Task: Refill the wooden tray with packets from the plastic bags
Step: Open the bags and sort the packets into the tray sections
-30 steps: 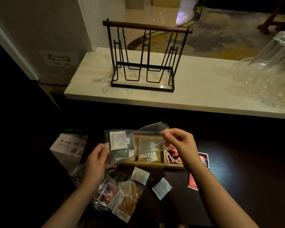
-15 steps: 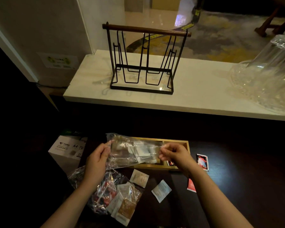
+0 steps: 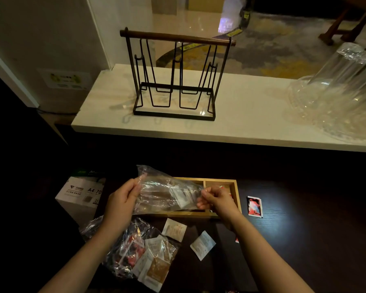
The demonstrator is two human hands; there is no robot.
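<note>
A clear plastic bag with white packets bunched at its right end is stretched low over the wooden tray. My left hand grips the bag's left end. My right hand pinches its right end above the tray's divider. The tray is divided; red packets show in its right compartment. A second plastic bag holding red, white and brown packets lies on the dark table below my left forearm. Two white packets lie loose in front of the tray, and a red packet lies to its right.
A white paper box sits left of the tray. Behind, a pale stone counter carries a black wire rack and clear glassware at the right. Another red packet peeks from under my right forearm.
Both hands have lowered the bag from above the table down over the tray. The bag now lies flatter and its white packets have slid toward the right end.
</note>
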